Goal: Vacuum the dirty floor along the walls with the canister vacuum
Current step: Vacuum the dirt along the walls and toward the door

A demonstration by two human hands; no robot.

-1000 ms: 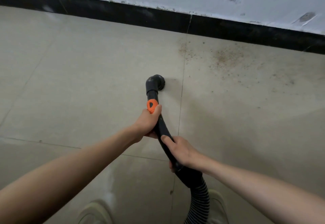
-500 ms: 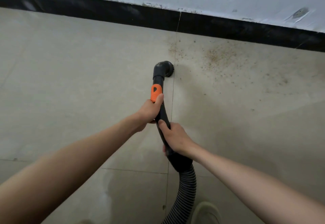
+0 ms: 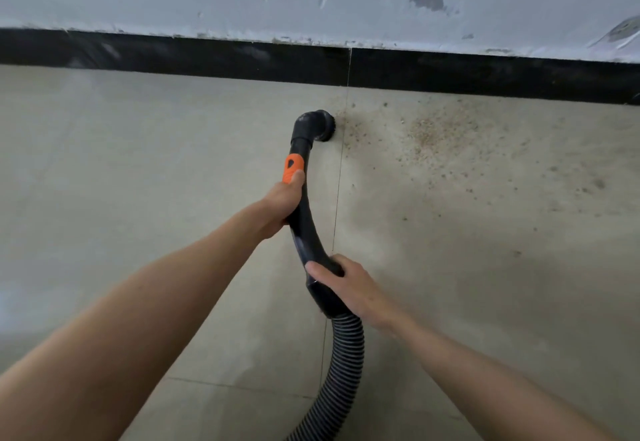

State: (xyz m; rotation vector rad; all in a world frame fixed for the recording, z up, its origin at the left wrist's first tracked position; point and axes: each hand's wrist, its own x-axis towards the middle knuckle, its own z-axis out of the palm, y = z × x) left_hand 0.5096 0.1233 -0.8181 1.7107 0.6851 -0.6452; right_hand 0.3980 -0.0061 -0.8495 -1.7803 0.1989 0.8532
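Nearest, the ribbed black vacuum hose [image 3: 341, 368] rises from the bottom edge to the curved black plastic wand [image 3: 304, 229], whose long axis runs near to far. The right hand [image 3: 349, 288] grips its near end; the left hand [image 3: 282, 203] is wrapped round it farther up, thumb on the orange slider [image 3: 293, 166]. The round black brush nozzle [image 3: 320, 125] sits on the beige tiled floor [image 3: 138, 163], and the brown grit patch [image 3: 436, 135] lies just right of it, near the black skirting [image 3: 207, 56], so a rightward sweep seems next.

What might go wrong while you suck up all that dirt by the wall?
The round brush nozzle is small next to the wide spread of grit, so specks farther right could get missed. The ribbed hose trails back toward the feet and might snag. The nozzle sits near the black baseboard and could bump it.
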